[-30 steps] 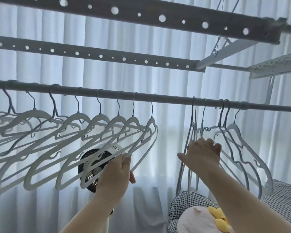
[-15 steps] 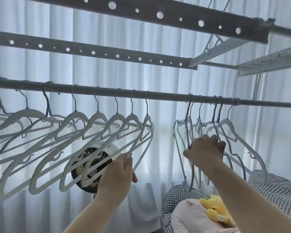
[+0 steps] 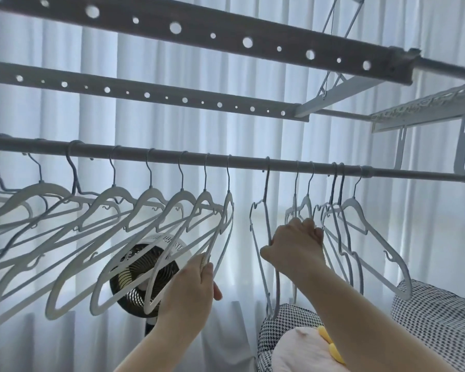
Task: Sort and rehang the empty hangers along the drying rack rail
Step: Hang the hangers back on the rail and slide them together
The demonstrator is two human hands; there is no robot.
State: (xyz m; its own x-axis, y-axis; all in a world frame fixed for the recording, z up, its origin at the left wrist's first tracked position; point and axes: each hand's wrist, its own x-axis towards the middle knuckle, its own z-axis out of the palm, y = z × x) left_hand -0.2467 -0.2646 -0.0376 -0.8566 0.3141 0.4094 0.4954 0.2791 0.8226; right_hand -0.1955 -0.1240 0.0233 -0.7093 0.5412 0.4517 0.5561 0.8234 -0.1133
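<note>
Observation, head view.

1. Drying rack rail [image 3: 253, 162]: a round horizontal bar running across the frame, with two flat perforated bars [image 3: 199, 32] above it. White pleated curtains [image 3: 253, 124] hang behind.

2. Left row of hangers [image 3: 113, 193]: white hangers hooked on the rail at fairly even spacing, all turned at a slant with their near arms pointing down and to the left.

3. Left hand [image 3: 191, 288]: raised from below, thumb and fingertips pinched on the lower arm of the end hanger [image 3: 229, 202], the one at the right end of that row. Its hook is on the rail.

4. Right cluster of hangers [image 3: 360, 210]: bunched close together on the right part of the rail, apart from the left row. One thin hanger [image 3: 266, 200] hangs edge-on at the cluster's left side.

5. Right hand [image 3: 295, 245]: fingers curled over the upper shoulders of hangers in the cluster, thumb out to the left near the thin hanger. How many it grips cannot be told.

6. Other items: a round fan [image 3: 134, 275] behind the left row, partly hidden by the left hand; houndstooth cushions [image 3: 440, 326] at lower right; a pink fabric item [image 3: 298, 353] with a yellow part against them
</note>
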